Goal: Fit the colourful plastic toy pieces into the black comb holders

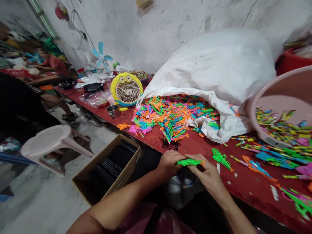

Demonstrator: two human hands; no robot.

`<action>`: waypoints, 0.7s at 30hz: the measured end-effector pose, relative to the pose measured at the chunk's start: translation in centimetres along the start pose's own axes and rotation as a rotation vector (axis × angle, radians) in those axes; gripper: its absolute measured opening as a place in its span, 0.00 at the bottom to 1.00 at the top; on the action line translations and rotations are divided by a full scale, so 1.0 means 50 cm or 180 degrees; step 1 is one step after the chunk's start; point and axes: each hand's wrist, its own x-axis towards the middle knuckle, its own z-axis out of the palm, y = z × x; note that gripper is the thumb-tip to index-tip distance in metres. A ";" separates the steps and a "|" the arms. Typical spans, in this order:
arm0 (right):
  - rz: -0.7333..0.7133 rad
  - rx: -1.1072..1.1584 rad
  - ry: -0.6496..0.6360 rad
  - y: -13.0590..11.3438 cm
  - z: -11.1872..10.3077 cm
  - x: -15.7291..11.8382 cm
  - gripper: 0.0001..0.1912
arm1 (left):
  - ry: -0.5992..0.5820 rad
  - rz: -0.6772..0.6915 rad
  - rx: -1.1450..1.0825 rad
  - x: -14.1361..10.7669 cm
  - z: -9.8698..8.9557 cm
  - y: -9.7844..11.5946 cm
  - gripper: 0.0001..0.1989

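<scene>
Just off the table's front edge, my left hand and my right hand are both closed on a bright green plastic toy piece with an orange tip at its right end. Its exact kind is hard to make out. Close beyond my left hand, a small black lattice piece lies at the table edge. Past it, a heap of colourful plastic toy pieces spills from the mouth of a big white sack. Right of my right hand lies another green piece on the red tabletop.
A pink tub on its side holds colourful tubes. A yellow fan and a metal cup stand left of the heap. Below the edge is a cardboard box with black parts. A plastic stool and people are at left.
</scene>
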 end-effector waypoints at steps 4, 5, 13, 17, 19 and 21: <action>-0.0168 0.0084 0.0120 0.023 0.007 0.021 0.12 | 0.0355 -0.0122 0.0350 -0.014 -0.015 0.001 0.21; -0.0073 0.0144 0.0196 0.025 0.004 0.027 0.13 | 0.0399 -0.0225 0.0504 -0.019 -0.020 0.001 0.19; 0.0445 0.0410 0.0873 0.032 0.027 0.082 0.18 | -0.0177 -0.0539 0.1175 -0.054 -0.021 -0.047 0.22; 0.0263 0.0300 0.1059 0.047 0.055 0.091 0.17 | -0.0233 -0.0429 0.1154 -0.063 -0.016 -0.068 0.23; 0.0085 0.0164 0.1113 0.057 0.058 0.093 0.16 | -0.0186 -0.0370 0.1150 -0.064 -0.016 -0.074 0.23; -0.0106 -0.0060 0.1109 0.065 0.056 0.096 0.14 | -0.0141 -0.0350 0.1122 -0.063 -0.018 -0.078 0.22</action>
